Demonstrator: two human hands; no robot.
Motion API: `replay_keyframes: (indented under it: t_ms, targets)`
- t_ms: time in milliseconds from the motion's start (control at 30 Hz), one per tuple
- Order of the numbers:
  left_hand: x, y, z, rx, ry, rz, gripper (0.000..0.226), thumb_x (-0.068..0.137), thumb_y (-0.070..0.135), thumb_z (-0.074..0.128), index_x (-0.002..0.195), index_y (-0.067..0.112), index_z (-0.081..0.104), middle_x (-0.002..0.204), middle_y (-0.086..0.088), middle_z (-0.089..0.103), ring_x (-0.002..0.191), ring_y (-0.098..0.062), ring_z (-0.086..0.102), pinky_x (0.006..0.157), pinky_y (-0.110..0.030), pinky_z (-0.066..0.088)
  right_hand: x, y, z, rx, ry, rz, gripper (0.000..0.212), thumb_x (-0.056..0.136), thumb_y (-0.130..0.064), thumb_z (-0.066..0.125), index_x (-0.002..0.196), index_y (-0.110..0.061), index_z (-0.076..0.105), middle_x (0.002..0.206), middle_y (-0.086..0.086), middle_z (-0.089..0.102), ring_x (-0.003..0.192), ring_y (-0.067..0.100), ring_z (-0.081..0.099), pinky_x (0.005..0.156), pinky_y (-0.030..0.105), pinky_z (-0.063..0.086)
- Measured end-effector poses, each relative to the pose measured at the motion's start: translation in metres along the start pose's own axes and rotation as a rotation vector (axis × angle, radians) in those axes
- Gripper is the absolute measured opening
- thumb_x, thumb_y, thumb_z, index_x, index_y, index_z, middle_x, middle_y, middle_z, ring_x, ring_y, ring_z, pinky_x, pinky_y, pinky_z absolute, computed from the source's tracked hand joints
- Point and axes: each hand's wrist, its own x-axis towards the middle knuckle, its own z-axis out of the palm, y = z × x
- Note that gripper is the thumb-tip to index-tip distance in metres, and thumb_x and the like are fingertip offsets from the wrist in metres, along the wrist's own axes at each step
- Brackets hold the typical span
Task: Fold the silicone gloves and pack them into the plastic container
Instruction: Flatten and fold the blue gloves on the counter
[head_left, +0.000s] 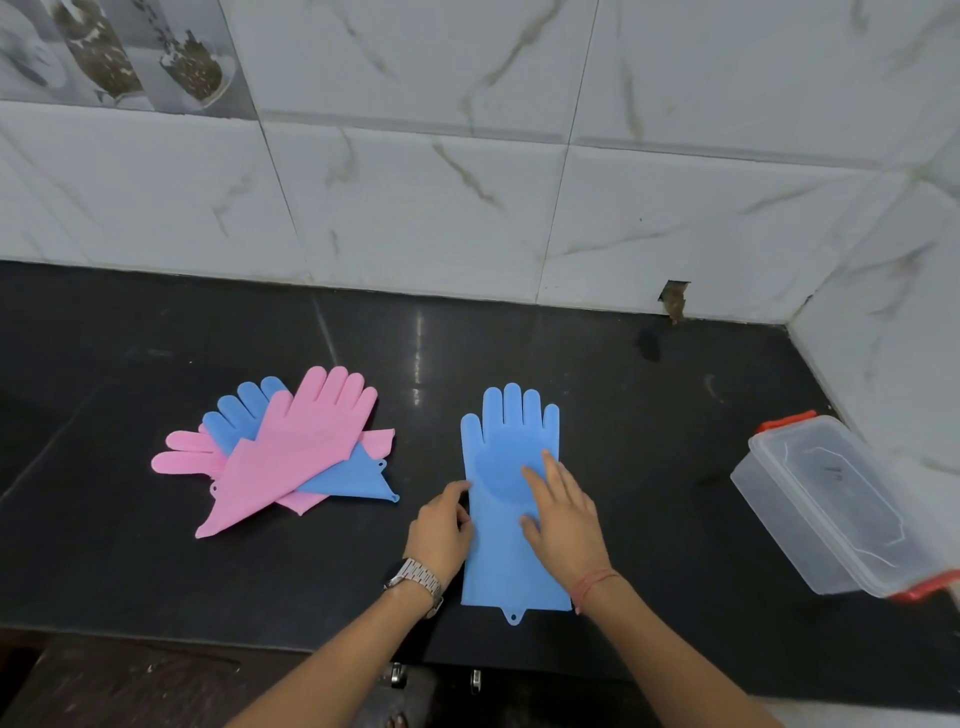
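Note:
A blue silicone glove (506, 462) lies flat on the black counter, fingers pointing to the wall. My right hand (563, 512) rests flat on its palm area with fingers straight. My left hand (441, 525) sits at the glove's left edge, fingers curled at the rim; I cannot tell whether it pinches the edge. To the left lies a loose pile: a pink glove (298, 449) on top, a second blue glove (358, 475) under it, and another pink glove (189, 454) at the bottom. A clear plastic container (831, 506) with red clips stands at the right, lid on.
The black counter (649, 415) ends at a white tiled wall behind and at the right corner. A chipped hole (674, 299) shows at the wall's base. The counter's front edge runs just below my forearms.

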Motion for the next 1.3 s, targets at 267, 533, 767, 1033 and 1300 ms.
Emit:
replay_keyframes:
  t_ms: [267,533,767,1033,1300]
  targets:
    - [0.003,-0.004,0.003,-0.039,0.031,0.013,0.037,0.088,0.014,0.058,0.124,0.021,0.052,0.082,0.007,0.062,0.076,-0.01,0.061,0.068,-0.026,0.05,0.015,-0.025,0.04,-0.132,-0.052,-0.034,0.068,0.1,-0.055,0.022,0.151,-0.032,-0.017,0.162,0.0,-0.019,0.144,0.023,-0.026,0.116,0.048,-0.015]
    - [0.007,-0.016,-0.006,-0.145,-0.023,-0.057,0.043,0.09,0.013,0.059,0.131,0.017,0.047,0.093,0.002,0.063,0.083,-0.008,0.062,0.076,-0.019,0.05,0.034,-0.025,0.052,-0.156,0.045,-0.005,0.065,0.098,-0.056,0.017,0.154,-0.03,-0.002,0.164,0.002,0.002,0.15,0.025,-0.005,0.12,0.055,0.0]
    - [0.007,-0.019,-0.006,-0.166,-0.043,-0.064,0.044,0.089,0.01,0.058,0.131,0.016,0.047,0.093,0.0,0.064,0.083,-0.009,0.062,0.076,-0.016,0.049,0.054,-0.023,0.048,-0.16,0.042,0.004,0.064,0.099,-0.056,0.015,0.155,-0.03,-0.003,0.164,0.0,0.0,0.151,0.024,-0.004,0.12,0.054,0.001]
    - [0.008,-0.019,-0.02,-0.078,-0.078,0.024,0.03,0.091,0.015,0.055,0.121,0.019,0.056,0.098,0.002,0.064,0.085,-0.01,0.062,0.079,-0.024,0.053,0.066,-0.022,0.046,-0.177,0.035,-0.001,0.065,0.099,-0.056,0.014,0.155,-0.03,-0.004,0.165,0.001,0.0,0.151,0.024,-0.003,0.12,0.055,0.003]
    - [0.031,-0.073,-0.094,0.663,-0.117,0.415,0.043,0.091,0.012,0.051,0.132,0.025,0.048,0.138,0.004,0.044,0.117,-0.02,0.045,0.09,-0.035,0.047,0.066,-0.022,0.048,-0.215,0.048,0.005,0.065,0.098,-0.056,0.016,0.155,-0.028,0.004,0.164,0.002,0.009,0.151,0.026,0.004,0.119,0.053,0.003]
